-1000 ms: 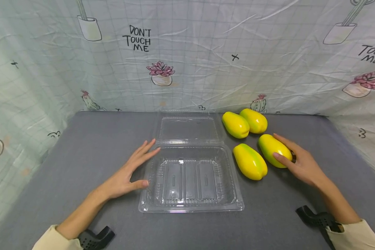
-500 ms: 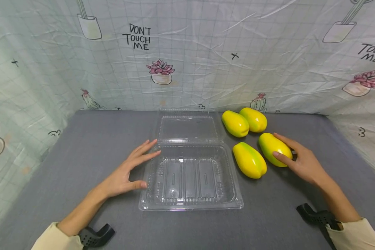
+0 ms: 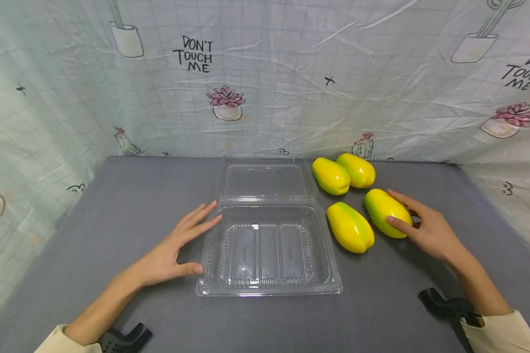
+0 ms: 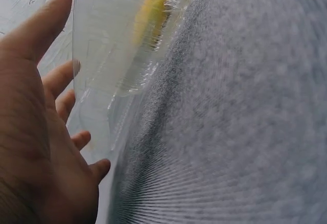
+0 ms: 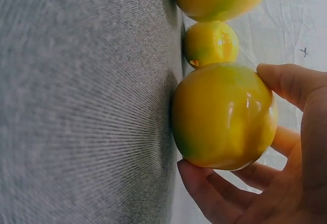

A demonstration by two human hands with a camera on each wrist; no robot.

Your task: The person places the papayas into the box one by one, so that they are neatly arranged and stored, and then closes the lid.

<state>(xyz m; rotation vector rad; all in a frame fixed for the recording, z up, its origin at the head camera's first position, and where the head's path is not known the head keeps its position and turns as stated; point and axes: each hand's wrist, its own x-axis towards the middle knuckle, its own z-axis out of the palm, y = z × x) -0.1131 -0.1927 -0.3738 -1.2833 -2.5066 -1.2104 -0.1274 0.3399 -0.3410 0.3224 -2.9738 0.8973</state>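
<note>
Fingers (image 5: 209, 198) on my feed: right hand (image 3: 435, 235) pinches a yellow fruit (image 3: 380, 211), left hand (image 3: 165, 260) is splayed by a clear tub (image 3: 269, 257).

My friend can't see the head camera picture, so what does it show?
A right hand grips one yellow-green fruit on a gray table, near three others. The left hand is spread beside an open, clear plastic box.

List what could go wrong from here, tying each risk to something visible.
The smooth, shiny yellow fruit might slip from the right hand. Lifting it could nudge the neighbouring fruit lying close by. The thin-looking clear container might slide if bumped, since the left hand isn't gripping it.
</note>
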